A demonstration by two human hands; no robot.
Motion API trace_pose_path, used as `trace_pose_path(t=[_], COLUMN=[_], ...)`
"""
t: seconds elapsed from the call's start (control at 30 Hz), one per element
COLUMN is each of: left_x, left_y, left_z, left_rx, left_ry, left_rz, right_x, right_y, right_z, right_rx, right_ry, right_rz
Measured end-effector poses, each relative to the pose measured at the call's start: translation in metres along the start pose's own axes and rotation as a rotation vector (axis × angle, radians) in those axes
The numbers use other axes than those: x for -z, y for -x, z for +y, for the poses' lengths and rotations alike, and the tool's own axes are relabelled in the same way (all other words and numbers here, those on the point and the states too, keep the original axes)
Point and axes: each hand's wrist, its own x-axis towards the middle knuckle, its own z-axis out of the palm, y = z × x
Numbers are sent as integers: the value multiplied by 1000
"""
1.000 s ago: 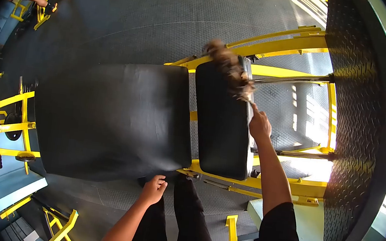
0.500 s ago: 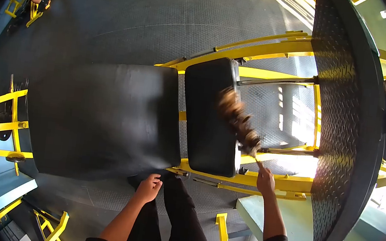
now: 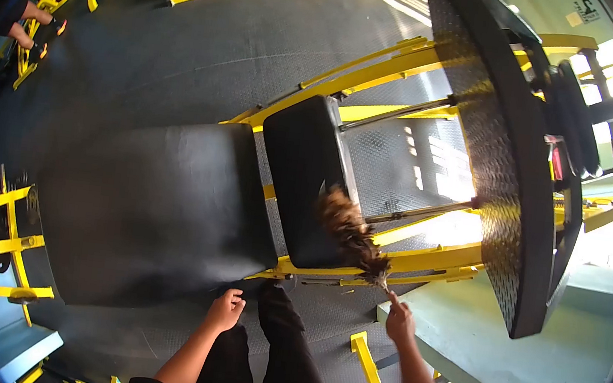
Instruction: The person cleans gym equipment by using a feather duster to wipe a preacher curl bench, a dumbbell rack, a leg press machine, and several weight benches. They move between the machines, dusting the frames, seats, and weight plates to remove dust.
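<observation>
Swung lower since half a second back: feather duster (image 3: 350, 236), feathers now brushing the near right corner of the smaller pad (image 3: 298, 168) rather than its right edge. Pinched shut around the duster's thin handle: right hand (image 3: 399, 322). Loosely curled with nothing in it, just by the near edge of the larger pad (image 3: 145, 211): left hand (image 3: 225, 309). Counted: one duster, two black pads, two hands, one footplate (image 3: 501, 176).

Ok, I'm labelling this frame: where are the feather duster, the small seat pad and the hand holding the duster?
feather duster (image 3: 347, 235), head view, on its brown feathers.
small seat pad (image 3: 296, 160), head view, on bare black upholstery.
right hand (image 3: 399, 325), head view, on its back.
</observation>
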Motion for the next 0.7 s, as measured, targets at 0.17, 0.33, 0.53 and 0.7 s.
trace_pose_path(t=[0.17, 0.33, 0.53, 0.7], left_x=[19, 52, 79, 69], left_y=[20, 39, 28, -13], left_z=[-8, -7, 7, 23], left_rx=[-86, -155, -239, -189], left_ry=[-65, -122, -18, 355], left_rz=[-32, -47, -28, -86], right_x=[-73, -73, 34, 181], right_y=[70, 149, 191, 141], right_z=[-16, -81, -113, -129], right_rx=[-101, -233, -125, 84], right_ry=[-391, -492, -386, 141], right_rz=[300, 184, 463, 785])
